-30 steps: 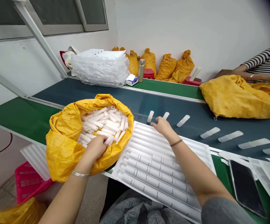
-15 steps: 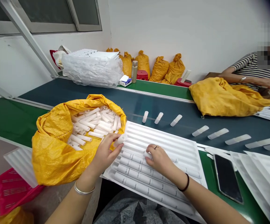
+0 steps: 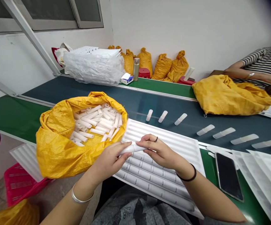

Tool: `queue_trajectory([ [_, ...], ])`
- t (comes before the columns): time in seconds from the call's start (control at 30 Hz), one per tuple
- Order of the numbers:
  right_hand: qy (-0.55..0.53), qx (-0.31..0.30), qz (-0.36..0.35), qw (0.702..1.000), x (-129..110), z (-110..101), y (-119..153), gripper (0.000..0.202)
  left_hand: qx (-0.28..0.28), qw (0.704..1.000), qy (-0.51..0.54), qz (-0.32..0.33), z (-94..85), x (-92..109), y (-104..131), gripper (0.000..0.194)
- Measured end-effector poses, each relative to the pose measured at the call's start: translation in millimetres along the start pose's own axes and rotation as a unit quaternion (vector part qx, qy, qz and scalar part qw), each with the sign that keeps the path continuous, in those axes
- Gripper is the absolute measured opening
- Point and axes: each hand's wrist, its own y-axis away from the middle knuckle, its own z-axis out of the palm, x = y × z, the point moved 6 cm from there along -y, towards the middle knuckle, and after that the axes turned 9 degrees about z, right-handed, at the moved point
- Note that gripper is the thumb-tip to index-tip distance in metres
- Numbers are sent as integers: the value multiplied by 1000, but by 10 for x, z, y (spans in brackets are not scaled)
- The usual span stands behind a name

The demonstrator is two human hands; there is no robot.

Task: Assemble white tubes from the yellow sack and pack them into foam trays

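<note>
Above a white grooved tray (image 3: 184,143), both hands meet at one short white plastic tube (image 3: 128,149). My left hand (image 3: 113,157) pinches its left end between thumb and fingers. At the other end my right hand (image 3: 160,153) closes its fingertips on it; a line crosses the tube near that grip, and part of it is hidden. In the tray's near grooves lie rows of tubes with small dark print (image 3: 147,182). Left of my hands, an open yellow sack (image 3: 56,150) holds many loose white tubes (image 3: 86,122).
Several translucent tubes (image 3: 205,130) stand along the dark belt (image 3: 135,100). A phone (image 3: 229,176) and more grooved trays (image 3: 254,175) lie at right. Beyond are a yellow sack (image 3: 234,98), a plastic-wrapped stack (image 3: 93,67) and a co-worker's striped sleeve (image 3: 254,57).
My right hand has lifted from the tray with its tube and moved left. My left hand has come right and lower, and the pieces now meet end to end.
</note>
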Motion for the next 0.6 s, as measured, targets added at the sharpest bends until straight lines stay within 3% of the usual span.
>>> queue_trajectory([
  [0.1, -5, 42, 25, 999, 29, -17, 9, 32, 26, 1000, -4, 9, -41, 54, 7, 33],
  [0.23, -9, 52, 59, 997, 78, -13, 0, 25, 46, 997, -45, 46, -84, 129, -16, 27],
  [0.43, -170, 4, 175, 970, 204, 118, -27, 27, 50, 982, -134, 123, -34, 160, 12, 33],
  [0.6, -238, -11, 211, 948, 178, 204, -27, 30, 48, 974, -174, 134, 49, 192, 44, 48],
])
